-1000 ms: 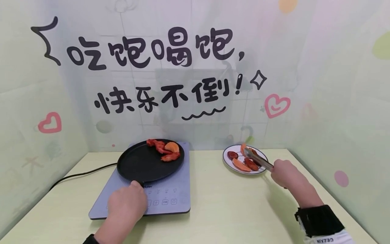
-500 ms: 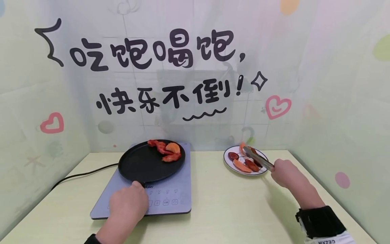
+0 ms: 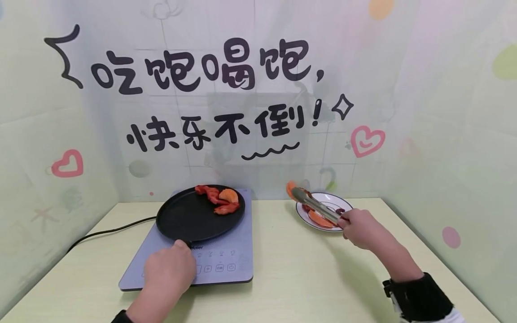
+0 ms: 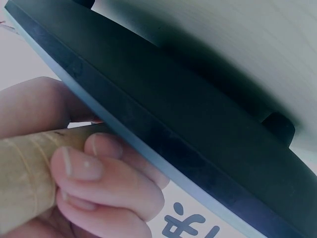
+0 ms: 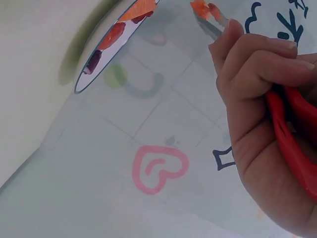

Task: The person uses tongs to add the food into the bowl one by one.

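On my left, nothing has shifted over the last second: the round flat black pan (image 3: 181, 220) rests on the grey-blue rectangular glass-topped cooker (image 3: 240, 242), an orange ribbed slice (image 3: 229, 195) and red pieces (image 3: 227, 208) at its far right. The left hand (image 3: 169, 269), forearm angled up from the bottom edge, keeps its fingers curled round the pan's tan cylindrical handle (image 4: 27, 178). To the right, I see the silver metal tongs with red grips (image 3: 319, 208) have swung leftward, carrying an orange piece (image 3: 289, 189) from above the dark-rimmed white round plate (image 3: 331, 200) to beyond its left edge. The right hand (image 3: 363, 229) clasps the tongs, forearm reaching in from lower right.
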`<state>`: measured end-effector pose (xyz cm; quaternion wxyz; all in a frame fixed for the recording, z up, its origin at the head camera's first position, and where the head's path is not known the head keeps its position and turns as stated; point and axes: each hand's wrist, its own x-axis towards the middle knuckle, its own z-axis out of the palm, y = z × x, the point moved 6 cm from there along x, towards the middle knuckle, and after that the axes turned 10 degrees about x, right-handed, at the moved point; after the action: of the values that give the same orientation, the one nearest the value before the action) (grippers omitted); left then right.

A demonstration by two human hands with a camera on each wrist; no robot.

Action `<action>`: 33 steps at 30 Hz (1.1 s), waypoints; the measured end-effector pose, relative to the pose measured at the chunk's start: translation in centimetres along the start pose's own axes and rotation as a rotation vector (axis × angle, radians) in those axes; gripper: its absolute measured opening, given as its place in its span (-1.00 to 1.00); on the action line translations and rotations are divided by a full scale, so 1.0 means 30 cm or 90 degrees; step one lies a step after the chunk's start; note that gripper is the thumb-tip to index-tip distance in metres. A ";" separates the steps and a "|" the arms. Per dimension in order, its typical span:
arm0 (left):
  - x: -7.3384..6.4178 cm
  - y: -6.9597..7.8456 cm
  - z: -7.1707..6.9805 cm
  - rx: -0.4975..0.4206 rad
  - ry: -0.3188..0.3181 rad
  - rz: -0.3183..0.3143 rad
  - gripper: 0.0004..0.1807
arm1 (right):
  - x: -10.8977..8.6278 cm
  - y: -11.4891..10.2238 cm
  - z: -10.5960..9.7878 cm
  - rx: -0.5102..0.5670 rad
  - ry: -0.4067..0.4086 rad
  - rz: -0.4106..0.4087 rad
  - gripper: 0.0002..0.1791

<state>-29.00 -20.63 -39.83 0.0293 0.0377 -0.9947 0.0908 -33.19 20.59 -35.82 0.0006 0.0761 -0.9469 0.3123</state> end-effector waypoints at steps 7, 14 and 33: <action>0.001 0.004 -0.003 0.010 -0.002 0.003 -0.72 | -0.027 -0.062 0.052 0.166 -0.045 -0.007 -0.75; 0.002 0.007 -0.008 0.015 0.005 0.005 -0.72 | -0.041 -0.113 0.111 0.314 -0.121 0.005 -0.75; 0.000 0.002 0.003 0.013 0.007 -0.001 -0.72 | -0.061 -0.200 0.264 0.567 -0.285 0.043 -0.66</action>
<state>-29.01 -20.58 -39.94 0.0342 0.0380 -0.9936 0.1007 -30.14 11.40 -38.74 -0.2454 0.1037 -0.7001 0.6624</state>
